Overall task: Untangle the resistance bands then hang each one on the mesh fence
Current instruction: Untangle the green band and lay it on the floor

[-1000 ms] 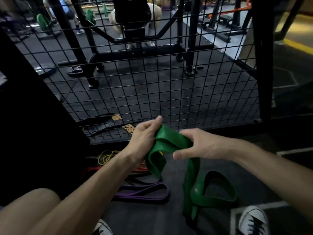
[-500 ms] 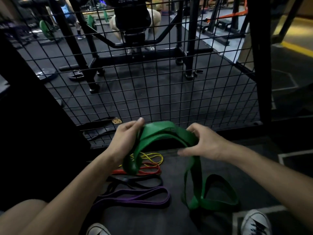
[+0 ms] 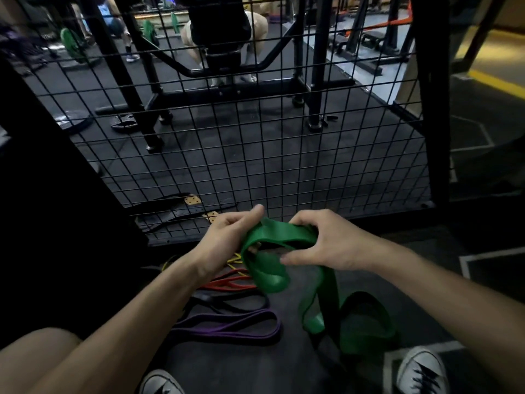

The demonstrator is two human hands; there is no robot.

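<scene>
A wide green resistance band (image 3: 272, 275) is held up between both hands, low in front of the black mesh fence (image 3: 255, 155). My left hand (image 3: 227, 237) grips its left fold. My right hand (image 3: 326, 243) grips the top of the band, and its long loop trails down to the floor at the lower right. Below my hands, on the dark floor, lie a purple band (image 3: 235, 327), a black band (image 3: 235, 304), a red band (image 3: 230, 282) and a thin yellow band (image 3: 234, 258), partly overlapping.
Behind the fence stand a black rack frame (image 3: 315, 81), weight plates and a seated person. A thick black post (image 3: 431, 109) bounds the fence at the right. My two shoes (image 3: 420, 371) and my left knee (image 3: 34, 362) are at the bottom edge.
My hands have come closer together and lower, bunching the top of the green band between them. The left fold now hangs as a shorter loop.
</scene>
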